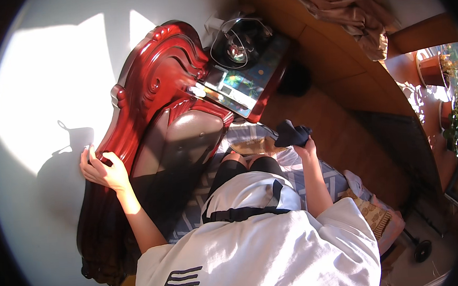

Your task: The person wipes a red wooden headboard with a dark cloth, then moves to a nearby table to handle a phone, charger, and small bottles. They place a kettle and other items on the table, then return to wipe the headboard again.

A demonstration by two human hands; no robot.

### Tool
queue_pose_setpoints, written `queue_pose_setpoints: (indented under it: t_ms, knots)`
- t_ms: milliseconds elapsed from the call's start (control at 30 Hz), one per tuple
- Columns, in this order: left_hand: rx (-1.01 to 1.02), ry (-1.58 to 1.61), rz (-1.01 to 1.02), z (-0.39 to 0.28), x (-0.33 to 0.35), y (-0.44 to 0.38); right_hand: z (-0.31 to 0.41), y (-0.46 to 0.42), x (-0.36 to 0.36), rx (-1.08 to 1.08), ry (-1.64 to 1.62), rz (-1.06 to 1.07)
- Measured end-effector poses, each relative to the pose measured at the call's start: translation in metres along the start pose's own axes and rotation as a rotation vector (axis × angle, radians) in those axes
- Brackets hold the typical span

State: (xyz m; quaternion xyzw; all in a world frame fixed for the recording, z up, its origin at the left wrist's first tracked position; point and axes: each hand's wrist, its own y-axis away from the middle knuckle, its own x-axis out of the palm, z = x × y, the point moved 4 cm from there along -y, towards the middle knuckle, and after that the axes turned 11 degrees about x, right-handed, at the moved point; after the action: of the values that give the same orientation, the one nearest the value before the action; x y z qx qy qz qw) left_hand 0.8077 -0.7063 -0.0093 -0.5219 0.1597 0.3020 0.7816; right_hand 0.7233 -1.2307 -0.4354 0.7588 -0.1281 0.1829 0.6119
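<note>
My left hand is at the top rail of a carved red-brown wooden headboard, near the wall. Its fingers are spread and hold nothing; whether it rests on the wood I cannot tell. My right hand grips a bundle of dark cloth, perhaps socks, raised over the bed's edge. Below both hands lies a bed sheet with a grey and white pattern, on which I sit or kneel. A brown-gold patch shows on the bed just ahead of my knees.
A nightstand with a flower-patterned top adjoins the headboard. On it are a dark, shiny rounded object, a white cable and small flat items. A brown wooden cabinet curves along the right. Potted plants stand beyond it.
</note>
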Motion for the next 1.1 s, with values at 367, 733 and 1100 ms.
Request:
queue_pose_setpoints:
  t_ms: [367,733,1100]
  knots:
    - [-0.041,0.317,0.27,-0.063,0.106,-0.033,0.005,0.042,-0.038,-0.017,-0.168,0.197]
    - [-0.08,0.286,0.052,-0.061,0.133,-0.009,-0.044,0.098,0.025,-0.212,-0.147,0.101]
    - [0.001,0.283,0.073,-0.059,0.13,-0.008,-0.029,0.122,-0.018,-0.282,-0.379,0.338]
